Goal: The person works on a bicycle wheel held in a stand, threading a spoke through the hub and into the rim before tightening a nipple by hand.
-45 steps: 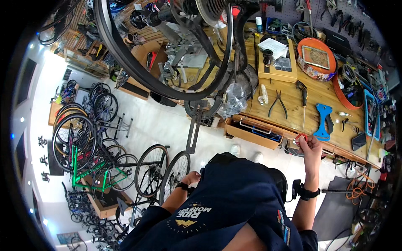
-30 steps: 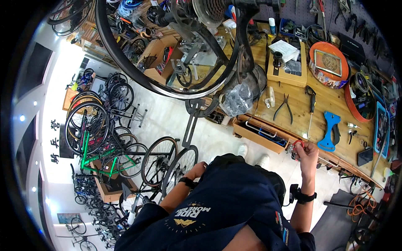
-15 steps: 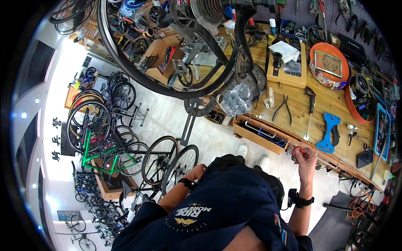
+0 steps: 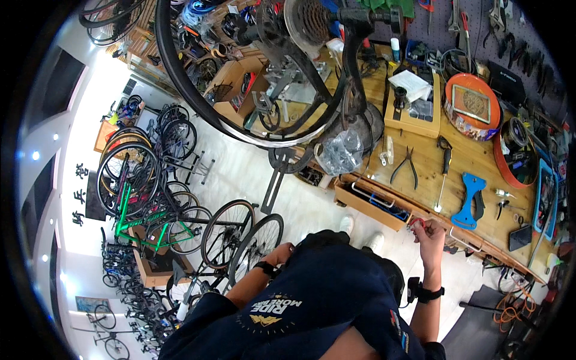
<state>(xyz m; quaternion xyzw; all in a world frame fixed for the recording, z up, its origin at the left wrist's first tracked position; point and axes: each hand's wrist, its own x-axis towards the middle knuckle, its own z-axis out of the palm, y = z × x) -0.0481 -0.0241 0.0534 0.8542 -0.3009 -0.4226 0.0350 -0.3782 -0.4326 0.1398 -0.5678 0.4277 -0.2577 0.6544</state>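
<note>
At the front edge of the wooden workbench (image 4: 420, 174), just past the half-open drawer (image 4: 369, 204), the right hand (image 4: 429, 235) is raised with its fingers pinched around a small red ring (image 4: 418, 222); the ring is tiny and partly covered by the fingertips, so its make is hard to tell, and something pale beside it cannot be made out; the left hand (image 4: 282, 249) lies low against the dark shirt, half hidden by the body, and whether it is clenched or loose cannot be told; each wrist carries one black band. On the bench behind lie one pair of pliers (image 4: 404, 164), one screwdriver (image 4: 443, 174) with a black handle, one blue flat tool (image 4: 467, 201), and two round orange tins (image 4: 471, 105), the farther one bent by the rim of the view; a clear plastic bag (image 4: 339, 151) hangs at the bench corner. Overhead a bicycle wheel (image 4: 198, 96) with its cassette (image 4: 306, 21) is cut off by the top edge, and a dark stand post (image 4: 276, 180) drops toward the floor. To the left the pale floor (image 4: 234, 174) lies open between the person and a row of parked bicycles, one green-framed (image 4: 141, 231); those farther back blur together beyond counting.
</note>
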